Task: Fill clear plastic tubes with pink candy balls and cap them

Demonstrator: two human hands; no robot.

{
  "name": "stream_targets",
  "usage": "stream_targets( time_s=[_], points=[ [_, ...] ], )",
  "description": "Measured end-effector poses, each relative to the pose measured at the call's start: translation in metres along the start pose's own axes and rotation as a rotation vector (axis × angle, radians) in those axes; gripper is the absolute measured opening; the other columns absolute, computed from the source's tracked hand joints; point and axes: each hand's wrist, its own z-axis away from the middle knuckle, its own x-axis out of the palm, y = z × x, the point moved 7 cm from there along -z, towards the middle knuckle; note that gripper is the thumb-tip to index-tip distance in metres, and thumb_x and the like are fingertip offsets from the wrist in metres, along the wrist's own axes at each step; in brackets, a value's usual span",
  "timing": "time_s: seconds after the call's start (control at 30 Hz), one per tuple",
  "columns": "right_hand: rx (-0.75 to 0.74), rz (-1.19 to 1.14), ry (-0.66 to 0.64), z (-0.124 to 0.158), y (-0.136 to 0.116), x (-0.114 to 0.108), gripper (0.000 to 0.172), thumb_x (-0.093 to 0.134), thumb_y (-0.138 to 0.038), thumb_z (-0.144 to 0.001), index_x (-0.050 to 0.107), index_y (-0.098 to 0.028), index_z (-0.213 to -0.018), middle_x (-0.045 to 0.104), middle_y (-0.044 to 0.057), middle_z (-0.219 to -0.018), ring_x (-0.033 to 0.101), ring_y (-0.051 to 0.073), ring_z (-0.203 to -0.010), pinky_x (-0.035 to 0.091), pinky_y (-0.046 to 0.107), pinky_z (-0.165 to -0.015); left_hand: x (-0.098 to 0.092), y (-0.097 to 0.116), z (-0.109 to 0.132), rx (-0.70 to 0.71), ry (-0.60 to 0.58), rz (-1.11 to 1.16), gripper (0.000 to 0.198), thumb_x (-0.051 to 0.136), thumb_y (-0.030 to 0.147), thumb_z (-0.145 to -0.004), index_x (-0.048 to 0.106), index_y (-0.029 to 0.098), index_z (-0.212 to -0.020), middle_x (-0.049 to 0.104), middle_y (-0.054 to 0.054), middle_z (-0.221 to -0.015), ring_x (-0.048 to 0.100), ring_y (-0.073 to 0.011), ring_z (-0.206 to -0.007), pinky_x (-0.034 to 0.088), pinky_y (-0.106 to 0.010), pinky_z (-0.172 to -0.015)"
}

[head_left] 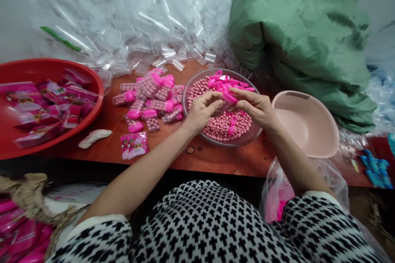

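Note:
Above a bowl [258, 128] of pink beads [220, 129], my two hands meet. My left hand [202, 111] is closed round a small clear plastic tube, mostly hidden by the fingers. A pink cap [228, 98] sits at the tube's end, pinched by the thumb and fingers of my right hand [259, 109]. Several loose pink caps [217, 80] lie on the beads at the back of the bowl, and one pink piece [232, 125] rests nearer me. To the left is a pile of bead-filled tubes with pink caps [151, 98].
A red basin [100, 107] of pink packets stands at the left, with small printed packets [134, 146] nearby. Clear empty tubes [138, 16] are heaped behind. At the right are a pale pink basin [308, 127], a green sack [296, 28] and a plastic bag [336, 176].

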Motion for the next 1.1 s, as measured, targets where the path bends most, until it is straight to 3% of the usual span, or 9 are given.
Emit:
stream_targets(
  time_s=[0.1, 0.17, 0.27, 0.43, 0.5, 0.67, 0.8, 0.97, 1.1],
  points=[
    [0.144, -0.384, 0.044, 0.007, 0.01, -0.002, 0.063, 0.085, -0.06, -0.072, 0.07, -0.027, -0.124, 0.076, 0.007, -0.117, 0.076, 0.026, -0.099, 0.063, 0.046, -0.091, 0.0, -0.006, -0.003, -0.09, 0.029, 0.19, 0.048, 0.089, 0.048, -0.067, 0.071, 0.018, -0.099, 0.076, -0.004, -0.095, 0.071, -0.0169, -0.077, 0.063, -0.032, -0.071],
    [0.202, -0.51, 0.125, 0.01, 0.02, -0.005, 0.06, 0.091, -0.057, -0.064, 0.072, -0.025, -0.112, 0.077, 0.006, -0.109, 0.077, 0.025, -0.097, 0.063, 0.044, -0.092, 0.001, -0.005, -0.003, -0.072, 0.028, 0.186, 0.048, 0.091, 0.049, -0.065, 0.073, 0.019, -0.098, 0.076, -0.004, -0.096, 0.071, -0.0174, -0.079, 0.062, -0.032, -0.073],
    [0.252, -0.587, 0.183, 0.008, 0.032, -0.006, 0.052, 0.091, -0.059, -0.062, 0.072, -0.022, -0.093, 0.076, 0.004, -0.092, 0.076, 0.021, -0.087, 0.066, 0.036, -0.08, 0.006, 0.002, 0.0, 0.045, -0.015, 0.048, 0.041, 0.089, 0.048, -0.068, 0.077, 0.018, -0.093, 0.077, -0.005, -0.094, 0.071, -0.0195, -0.086, 0.061, -0.034, -0.081],
    [0.525, -0.735, -0.157, 0.005, 0.039, 0.03, 0.052, 0.084, -0.061, -0.067, 0.072, -0.02, -0.097, 0.076, 0.006, -0.088, 0.074, 0.023, -0.09, 0.066, 0.036, -0.074, 0.01, 0.009, 0.005, 0.216, -0.052, -0.208, 0.023, 0.079, 0.038, -0.079, 0.08, 0.02, -0.093, 0.079, -0.006, -0.101, 0.07, -0.0235, -0.103, 0.054, -0.039, -0.1],
    [0.577, -0.787, -0.188, 0.006, 0.038, 0.039, 0.047, 0.081, -0.055, -0.07, 0.071, -0.02, -0.1, 0.076, 0.005, -0.083, 0.074, 0.025, -0.09, 0.065, 0.038, -0.076, 0.008, 0.012, 0.006, 0.266, -0.034, -0.26, 0.018, 0.078, 0.034, -0.08, 0.08, 0.021, -0.091, 0.079, -0.006, -0.103, 0.068, -0.0243, -0.11, 0.05, -0.04, -0.105],
    [0.554, -0.814, 0.038, -0.003, 0.044, 0.046, 0.028, 0.073, -0.045, -0.07, 0.066, -0.021, -0.083, 0.07, 0.002, -0.069, 0.071, 0.022, -0.08, 0.064, 0.036, -0.075, 0.008, 0.01, 0.004, 0.245, -0.026, -0.237, 0.017, 0.072, 0.03, -0.082, 0.08, 0.019, -0.093, 0.078, -0.006, -0.101, 0.07, -0.0225, -0.102, 0.054, -0.036, -0.098],
    [0.625, -0.759, 0.139, -0.013, 0.05, 0.056, 0.029, 0.061, -0.051, -0.081, 0.065, -0.022, -0.083, 0.065, 0.002, -0.062, 0.07, 0.023, -0.079, 0.063, 0.036, -0.074, 0.002, 0.009, 0.004, 0.205, 0.055, -0.238, 0.02, 0.068, 0.028, -0.084, 0.079, 0.017, -0.098, 0.078, -0.007, -0.105, 0.07, -0.0231, -0.102, 0.054, -0.037, -0.098],
    [0.743, -0.657, -0.061, -0.027, 0.047, 0.066, 0.047, 0.045, -0.062, -0.093, 0.067, -0.021, -0.096, 0.064, 0.002, -0.059, 0.069, 0.021, -0.07, 0.062, 0.034, -0.065, -0.007, 0.01, 0.001, 0.216, 0.135, -0.268, 0.018, 0.067, 0.023, -0.083, 0.077, 0.017, -0.097, 0.078, -0.005, -0.098, 0.071, -0.0218, -0.099, 0.055, -0.036, -0.096],
    [0.627, -0.522, -0.22, -0.035, 0.033, 0.055, 0.065, 0.046, -0.083, -0.087, 0.067, -0.022, -0.097, 0.07, 0.005, -0.071, 0.073, 0.021, -0.075, 0.061, 0.031, -0.063, -0.016, 0.004, -0.004, 0.163, 0.15, -0.058, 0.027, 0.076, 0.035, -0.08, 0.074, 0.018, -0.1, 0.078, -0.005, -0.099, 0.071, -0.02, -0.096, 0.056, -0.035, -0.093]
  ],
)
